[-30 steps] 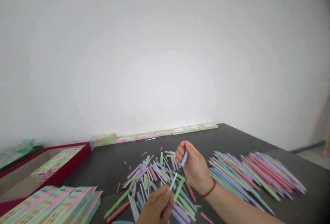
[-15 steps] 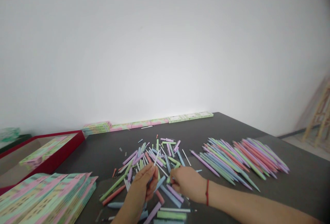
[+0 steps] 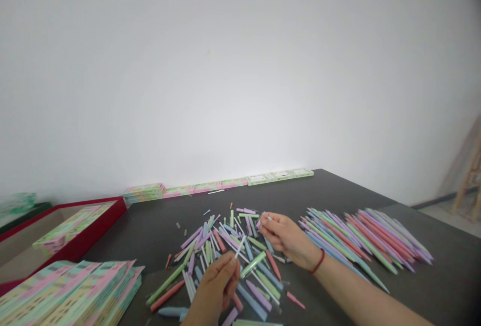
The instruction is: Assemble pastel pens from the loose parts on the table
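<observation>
Over a loose heap of pastel pen parts, my left hand (image 3: 220, 286) is closed round a thin white pen refill (image 3: 240, 246), which sticks up past the fingertips. My right hand (image 3: 287, 238) is raised at the heap's right side, thumb and fingers pinched on something small and pale purple whose kind I cannot make out. Between the hands lies a shiny green pen barrel (image 3: 253, 265). Purple, blue, green and red pen parts and white refills are scattered beneath both hands. The palm side of my left hand is hidden.
Rows of slim pastel pens (image 3: 361, 238) lie on the dark table (image 3: 285, 196) to the right. Stacked pastel packages (image 3: 71, 291) fill the near left. Behind them stands a red box (image 3: 90, 233) holding packages. Flat boxes (image 3: 206, 186) line the wall; a wooden stand (image 3: 468, 186) is far right.
My right hand has lifted out of the heap, moving up and right, with a small piece in its pinch. My left hand has shifted slightly right and down, still holding the white refill.
</observation>
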### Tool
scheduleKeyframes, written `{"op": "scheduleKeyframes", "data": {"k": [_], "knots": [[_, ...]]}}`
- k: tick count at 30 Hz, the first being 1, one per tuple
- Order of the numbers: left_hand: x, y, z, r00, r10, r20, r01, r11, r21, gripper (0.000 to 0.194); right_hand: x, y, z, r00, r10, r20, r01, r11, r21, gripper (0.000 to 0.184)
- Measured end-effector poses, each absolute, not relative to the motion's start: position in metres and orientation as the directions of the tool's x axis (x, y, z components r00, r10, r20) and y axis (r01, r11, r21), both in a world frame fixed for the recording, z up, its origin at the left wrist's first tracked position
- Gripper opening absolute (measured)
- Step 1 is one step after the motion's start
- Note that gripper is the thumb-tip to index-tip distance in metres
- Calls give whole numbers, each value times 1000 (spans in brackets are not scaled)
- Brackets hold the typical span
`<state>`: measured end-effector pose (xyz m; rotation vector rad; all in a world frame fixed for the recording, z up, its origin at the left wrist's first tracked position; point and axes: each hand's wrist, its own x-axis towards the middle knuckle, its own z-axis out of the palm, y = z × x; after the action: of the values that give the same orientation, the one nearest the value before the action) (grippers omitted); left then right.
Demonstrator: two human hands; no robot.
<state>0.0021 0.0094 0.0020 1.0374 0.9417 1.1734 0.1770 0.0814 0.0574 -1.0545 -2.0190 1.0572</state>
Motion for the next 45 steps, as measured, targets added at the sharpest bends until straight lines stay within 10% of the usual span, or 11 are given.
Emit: {"op": "scheduleKeyframes", "data": {"k": [5, 32, 45], "knots": [[8, 5, 1, 129, 990, -60, -262, 92, 961, 46, 172, 73, 63, -460, 869, 182, -264, 62, -962, 28], [9, 4, 7, 196, 980, -41, -189, 78, 979, 45, 159, 53, 57, -407, 881, 241, -88, 224, -971, 18], [11, 2, -1, 176, 983, -55, -261, 100, 960, 45, 154, 70, 86, -234, 914, 331, -694, 82, -716, 13]]}}
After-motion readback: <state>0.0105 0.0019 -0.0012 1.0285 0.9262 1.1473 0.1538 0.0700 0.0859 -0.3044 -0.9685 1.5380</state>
